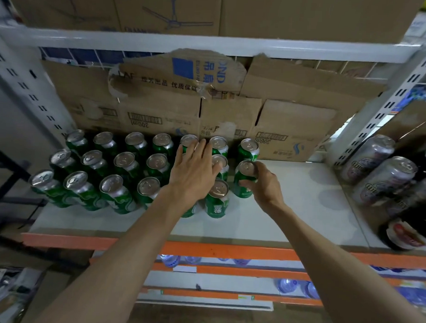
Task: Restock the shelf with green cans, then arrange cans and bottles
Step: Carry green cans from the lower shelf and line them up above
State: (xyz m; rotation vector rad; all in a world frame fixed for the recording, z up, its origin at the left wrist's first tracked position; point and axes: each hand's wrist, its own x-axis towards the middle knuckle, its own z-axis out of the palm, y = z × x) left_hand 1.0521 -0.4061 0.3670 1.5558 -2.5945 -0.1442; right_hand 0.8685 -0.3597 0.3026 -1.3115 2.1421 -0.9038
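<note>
Basically, a green can (245, 179) is gripped around its side by the right hand (264, 185), fingers curled shut on it, second in the rightmost column on the white shelf (302, 200). The left hand (194, 170) is laid flat and open over the can tops of the neighbouring column — nothing is held, the block is just steadied. The can is best kept upright and slid snug behind the back-row can (248, 149), label outward. Writing on the cans can't be read; "300ml" is printed upside down on the cardboard (287, 137) behind.
</note>
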